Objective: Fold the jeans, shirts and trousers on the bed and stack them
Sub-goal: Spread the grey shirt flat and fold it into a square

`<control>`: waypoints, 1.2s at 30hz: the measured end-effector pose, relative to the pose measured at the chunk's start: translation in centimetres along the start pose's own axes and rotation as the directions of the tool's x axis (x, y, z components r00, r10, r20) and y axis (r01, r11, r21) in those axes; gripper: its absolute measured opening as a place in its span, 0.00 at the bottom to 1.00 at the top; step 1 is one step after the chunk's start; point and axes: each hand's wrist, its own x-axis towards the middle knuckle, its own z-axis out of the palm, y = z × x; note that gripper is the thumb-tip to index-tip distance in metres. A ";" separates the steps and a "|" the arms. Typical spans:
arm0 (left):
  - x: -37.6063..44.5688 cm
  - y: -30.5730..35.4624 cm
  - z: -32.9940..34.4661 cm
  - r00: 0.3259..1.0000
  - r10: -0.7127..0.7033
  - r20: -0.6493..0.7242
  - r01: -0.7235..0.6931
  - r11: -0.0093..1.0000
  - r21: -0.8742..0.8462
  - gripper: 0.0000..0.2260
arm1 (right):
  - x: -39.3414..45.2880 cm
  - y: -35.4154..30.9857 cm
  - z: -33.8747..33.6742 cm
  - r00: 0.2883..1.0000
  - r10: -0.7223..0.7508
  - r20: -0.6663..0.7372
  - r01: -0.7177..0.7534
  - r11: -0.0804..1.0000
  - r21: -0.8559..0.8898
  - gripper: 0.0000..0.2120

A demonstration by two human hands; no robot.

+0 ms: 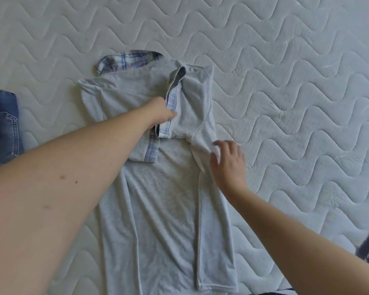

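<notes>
A grey shirt [158,188] with a plaid collar [128,60] lies lengthwise on the quilted mattress [285,71], both sleeves folded in over its upper part. The left hand [161,112] reaches far forward on a straight arm, its fingers tucked out of sight under the plaid-edged sleeve cuff [168,116], so whether they grip it cannot be told. The right hand [227,161] is held palm down at the shirt's right edge, fingers spread and relaxed, tips touching the folded sleeve. Well left of the left hand's fingers lie blue jeans [2,126].
</notes>
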 end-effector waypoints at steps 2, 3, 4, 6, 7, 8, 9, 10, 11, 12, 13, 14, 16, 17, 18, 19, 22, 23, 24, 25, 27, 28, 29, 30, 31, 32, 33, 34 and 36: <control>-0.5 0.3 0.4 0.995 -0.010 -0.101 0.005 0.999 -0.046 0.21 | -1.5 -1.0 0.5 0.983 -0.160 0.085 0.162 0.986 -0.025 0.05; -0.7 0.4 0.5 0.989 -0.017 -0.146 0.007 0.998 -0.066 0.20 | -2.1 -1.6 0.9 0.972 -0.144 0.187 0.158 0.985 -0.064 0.06; -0.9 0.4 0.5 0.983 -0.019 -0.185 0.006 0.997 -0.073 0.21 | -2.3 -2.2 1.4 0.960 -0.058 0.275 0.097 0.986 -0.132 0.08; -1.0 0.4 0.4 0.972 -0.004 -0.235 -0.026 0.992 -0.124 0.20 | -2.3 -2.9 2.2 0.934 0.131 0.333 -0.036 0.960 -0.277 0.11; -1.1 0.4 0.3 0.968 0.011 -0.252 -0.053 0.986 -0.159 0.19 | -2.1 -3.1 2.4 0.930 0.174 0.323 -0.074 0.951 -0.299 0.10; -1.1 0.3 0.3 0.962 0.029 -0.271 -0.080 0.981 -0.177 0.18 | -1.9 -3.4 2.4 0.929 0.200 0.310 -0.103 0.947 -0.303 0.07; -1.2 0.2 0.3 0.956 0.046 -0.289 -0.102 0.978 -0.181 0.17 | -1.6 -3.6 2.3 0.925 0.220 0.309 -0.127 0.947 -0.295 0.06; -1.3 0.1 0.3 0.949 0.061 -0.308 -0.122 0.976 -0.182 0.16 | -1.2 -3.7 2.1 0.922 0.220 0.317 -0.129 0.950 -0.285 0.08; -1.3 0.1 0.2 0.944 0.074 -0.323 -0.139 0.973 -0.184 0.15 | -1.1 -3.8 2.0 0.919 0.202 0.338 -0.106 0.953 -0.283 0.10; -1.3 0.1 0.2 0.939 0.080 -0.334 -0.151 0.970 -0.192 0.15 | -1.1 -3.9 1.8 0.917 0.172 0.360 -0.073 0.959 -0.273 0.11; -1.2 0.1 0.1 0.935 0.079 -0.347 -0.156 0.967 -0.202 0.14 | -1.2 -4.2 1.7 0.917 0.134 0.376 -0.040 0.968 -0.248 0.11; -1.2 0.0 0.0 0.929 0.074 -0.362 -0.159 0.965 -0.211 0.14 | -1.3 -4.4 1.6 0.920 0.086 0.383 -0.001 0.976 -0.216 0.10; -0.9 -0.5 -0.3 0.918 0.069 -0.390 -0.162 0.964 -0.210 0.14 | -1.7 -4.7 1.7 0.929 -0.020 0.369 0.104 0.973 -0.207 0.07; -0.8 -0.7 -0.4 0.915 0.070 -0.397 -0.159 0.967 -0.198 0.14 | -2.0 -4.9 1.9 0.928 -0.054 0.368 0.147 0.963 -0.227 0.09; -0.8 -1.0 -0.5 0.917 0.067 -0.392 -0.151 0.971 -0.186 0.14 | -2.3 -5.0 2.0 0.921 -0.071 0.383 0.176 0.953 -0.246 0.11; -0.8 -1.3 -0.5 0.927 0.059 -0.369 -0.135 0.974 -0.183 0.16 | -2.6 -5.0 2.2 0.908 -0.069 0.414 0.190 0.947 -0.258 0.14; -0.9 -2.1 -0.5 0.980 0.003 -0.199 -0.049 0.973 -0.227 0.25 | -4.1 -4.9 3.0 0.887 0.035 0.460 0.097 0.961 -0.260 0.14; -1.0 -2.3 -0.4 0.990 -0.010 -0.140 -0.022 0.973 -0.229 0.26 | -4.7 -4.6 3.2 0.887 0.107 0.449 0.023 0.962 -0.273 0.12; -1.1 -2.5 -0.2 0.995 -0.019 -0.098 -0.002 0.976 -0.218 0.25 | -5.2 -4.3 3.3 0.877 0.187 0.443 -0.048 0.951 -0.305 0.10; -1.1 -2.7 0.0 0.997 -0.023 -0.079 0.007 0.979 -0.204 0.24 | -5.8 -4.0 3.3 0.854 0.258 0.451 -0.099 0.933 -0.345 0.09; -1.1 -3.0 0.5 0.996 -0.025 -0.090 0.004 0.975 -0.222 0.21 | -7.1 -3.4 3.3 0.801 0.336 0.496 -0.122 0.902 -0.414 0.10; -1.2 -3.1 0.7 0.993 -0.035 -0.109 0.005 0.965 -0.262 0.18 | -7.7 -3.2 3.4 0.787 0.338 0.517 -0.097 0.894 -0.437 0.10; -1.4 -3.1 0.8 0.991 -0.046 -0.126 0.005 0.951 -0.308 0.15 | -8.2 -3.1 3.4 0.786 0.320 0.529 -0.059 0.891 -0.450 0.11; -1.6 -3.2 0.9 0.986 -0.049 -0.157 -0.007 0.942 -0.337 0.13 | -8.7 -3.1 3.4 0.796 0.290 0.532 -0.019 0.889 -0.457 0.11; -1.7 -3.3 1.0 0.978 -0.046 -0.205 -0.023 0.946 -0.323 0.12 | -9.0 -3.2 3.4 0.811 0.255 0.527 0.019 0.889 -0.458 0.10; -2.0 -3.3 1.1 0.966 -0.046 -0.254 -0.034 0.953 -0.302 0.13 | -9.4 -3.2 3.5 0.827 0.220 0.518 0.050 0.888 -0.457 0.08; -2.4 -3.4 1.4 0.955 -0.060 -0.291 -0.035 0.949 -0.312 0.15 | -9.8 -3.3 3.6 0.843 0.186 0.504 0.074 0.889 -0.452 0.07; -2.9 -3.4 2.0 0.953 -0.107 -0.282 -0.013 0.920 -0.393 0.17 | -10.2 -3.3 3.6 0.861 0.155 0.485 0.091 0.890 -0.447 0.07; -4.4 -3.3 3.5 0.959 -0.206 -0.196 0.053 0.806 -0.589 0.21 | -11.3 -3.0 3.6 0.892 0.118 0.436 0.086 0.903 -0.421 0.08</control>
